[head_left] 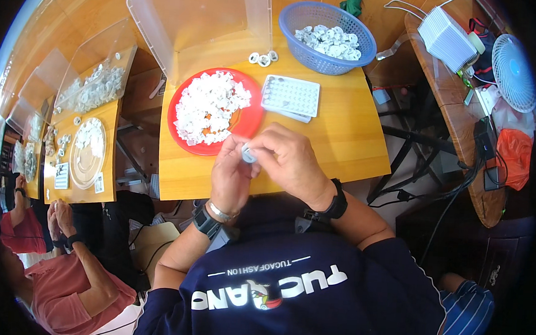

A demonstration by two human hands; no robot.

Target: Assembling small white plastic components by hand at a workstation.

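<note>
Above the near edge of the wooden table (348, 141), my two hands meet around a small round white-and-grey plastic piece (248, 156). My left hand (228, 177) grips it from the left side, fingers curled. From the right, my right hand (292, 163) pinches at the same piece with thumb and fingertips. Just beyond my left hand is a red round tray (174, 126) heaped with small white pieces (211, 101). A white tray with a grid of small wells (291, 95), some dark, lies beyond my right hand, on top of another flat tray.
A blue basket (322, 62) of round white parts stands at the far right, a clear plastic box (196, 30) at the back. Several loose round parts (264, 60) lie between. Leftward, a co-worker (74, 278) sits at another table. A fan (514, 72) and cables occupy the right-hand table.
</note>
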